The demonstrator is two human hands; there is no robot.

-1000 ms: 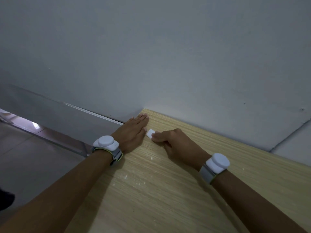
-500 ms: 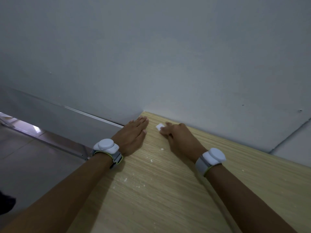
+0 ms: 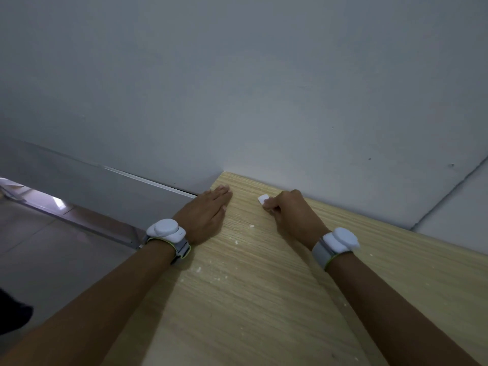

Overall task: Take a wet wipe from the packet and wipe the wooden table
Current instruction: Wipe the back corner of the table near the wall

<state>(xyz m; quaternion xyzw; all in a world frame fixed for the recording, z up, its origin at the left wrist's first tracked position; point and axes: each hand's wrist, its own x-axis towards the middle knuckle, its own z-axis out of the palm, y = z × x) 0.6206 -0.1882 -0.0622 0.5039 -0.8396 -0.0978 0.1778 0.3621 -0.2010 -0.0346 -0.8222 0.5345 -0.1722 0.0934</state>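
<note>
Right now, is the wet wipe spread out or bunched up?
Bunched up: only a small white wad of the wet wipe shows past the right hand gripping it on the wooden table.

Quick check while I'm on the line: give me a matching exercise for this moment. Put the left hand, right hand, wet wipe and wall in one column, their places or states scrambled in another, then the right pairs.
Things:
1. left hand
2. right hand
3. wet wipe
4. wall

Places or states:
A. small white piece showing at curled fingertips
B. flat, fingers straight, at the wooden table's left edge near the far corner
C. grey, rising behind the table's far edge
D. fingers curled, pressing down near the far edge

Pairs: 1-B, 2-D, 3-A, 4-C
</note>
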